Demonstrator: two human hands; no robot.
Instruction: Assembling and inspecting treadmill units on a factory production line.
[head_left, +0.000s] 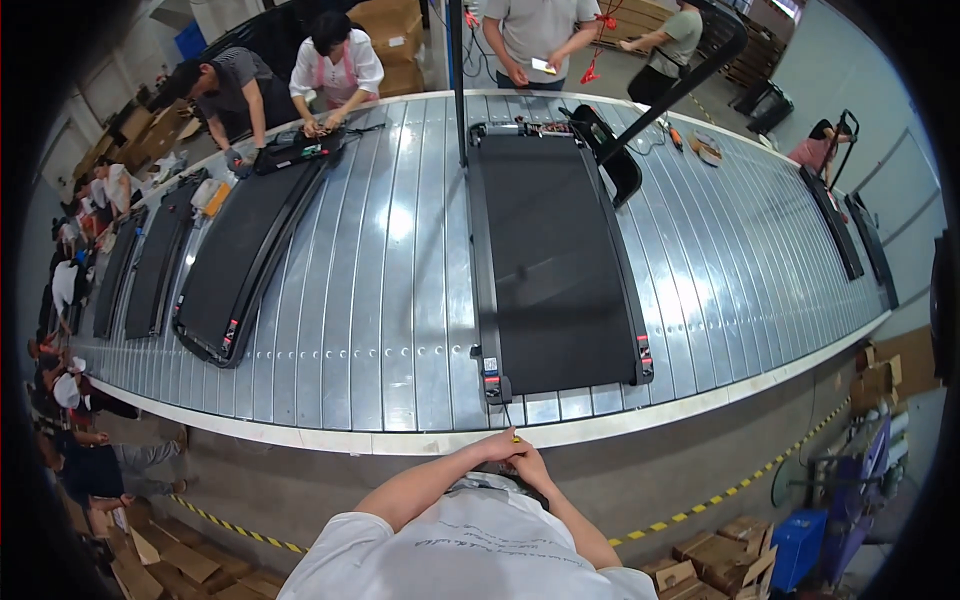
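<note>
Black and flat, a treadmill deck with a dark running belt (552, 265) lies on the ribbed silver metal slat conveyor (385, 300), its long axis running straight away from the person, the end with two red-marked corner caps pointing toward the person's body and the far end carrying a folded black upright frame (640, 120). The person's two hands meet just below that near end, beyond the conveyor's pale edge. The left hand (497, 447) and right hand (528, 462) are pressed together, fingers curled around a small yellow-tipped tool (516, 438) that points up toward the deck; which hand actually grips it cannot be told. A thin dark cord (508, 415) runs from the deck's near left corner down to the hands.

A second black treadmill deck (240, 260) lies to the left, angled, with two people bent over its far end. Two narrower black decks (145, 260) lie beyond it, and two more (850, 225) at the far right: six in all. Brown cardboard boxes (720, 560) stand open on the floor at lower right; their contents are not visible.
</note>
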